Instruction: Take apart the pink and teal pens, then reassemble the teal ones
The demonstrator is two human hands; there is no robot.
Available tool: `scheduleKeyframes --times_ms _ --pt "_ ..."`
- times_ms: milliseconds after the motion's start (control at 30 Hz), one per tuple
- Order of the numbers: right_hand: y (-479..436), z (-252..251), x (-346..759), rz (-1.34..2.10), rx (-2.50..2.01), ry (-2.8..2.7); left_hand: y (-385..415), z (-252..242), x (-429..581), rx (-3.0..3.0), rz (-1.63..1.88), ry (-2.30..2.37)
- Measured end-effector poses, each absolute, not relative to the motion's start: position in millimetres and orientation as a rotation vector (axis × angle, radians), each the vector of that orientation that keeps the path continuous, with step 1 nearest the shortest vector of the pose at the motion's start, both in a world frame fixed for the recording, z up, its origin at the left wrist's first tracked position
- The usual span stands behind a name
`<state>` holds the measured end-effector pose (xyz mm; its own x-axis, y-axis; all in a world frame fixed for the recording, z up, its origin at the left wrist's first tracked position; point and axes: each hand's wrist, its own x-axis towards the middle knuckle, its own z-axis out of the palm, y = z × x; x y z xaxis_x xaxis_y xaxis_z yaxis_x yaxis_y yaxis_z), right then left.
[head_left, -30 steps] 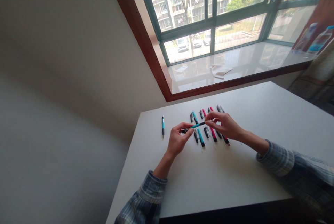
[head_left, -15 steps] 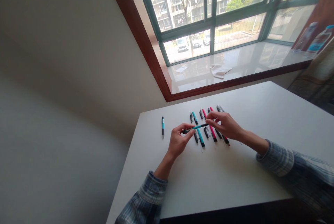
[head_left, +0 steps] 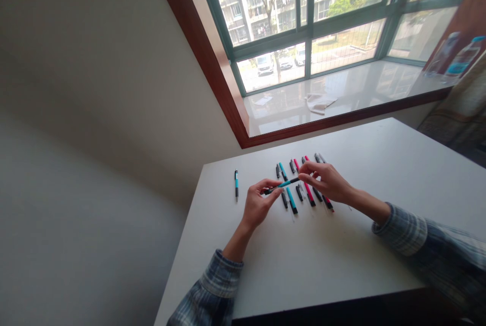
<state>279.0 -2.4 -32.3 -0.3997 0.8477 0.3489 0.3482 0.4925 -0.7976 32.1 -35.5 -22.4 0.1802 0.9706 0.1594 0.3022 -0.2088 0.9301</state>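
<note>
Here's the left hand (head_left: 258,207), curled almost shut in a pinch, thumb and fingertips closed on the black lower end of a slim teal-and-black plastic click pen (head_left: 284,183); the right hand (head_left: 326,181) comes in from the other side, also nearly closed, thumb and forefinger gripping that pen's upper black end; the two hands share this one pen, held across their fingertips and above the pens on the surface; whether it's being turned or pulled, we can't tell from up here.

Just beneath the hands, a double row of slim plastic pens (head_left: 309,194) lies on the surface, teal, pink and black barrels side by side, running from mid-surface toward the far edge; the right hand's fingers cover part of the far row; out toward the left edge, one lone teal-and-black pen (head_left: 236,184) lies well apart from the rest; all of this sits on a plain white table (head_left: 304,270), with blue plaid shirt sleeves (head_left: 402,230) reaching in from the near edge and the right.

Beyond the far edge runs a dark red wooden window trim (head_left: 334,122); past it, a glossy white windowsill (head_left: 364,80) holds a crumpled white cloth (head_left: 321,103).
</note>
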Motion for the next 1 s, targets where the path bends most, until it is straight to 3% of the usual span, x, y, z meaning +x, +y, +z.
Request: scheduleKeyframes --times_ms 1000 --pt "-2.1 -34.0 278.4 0.665 -0.985 -2.107 -33.7 -25.9 30.0 1.738 1.059 1.227"
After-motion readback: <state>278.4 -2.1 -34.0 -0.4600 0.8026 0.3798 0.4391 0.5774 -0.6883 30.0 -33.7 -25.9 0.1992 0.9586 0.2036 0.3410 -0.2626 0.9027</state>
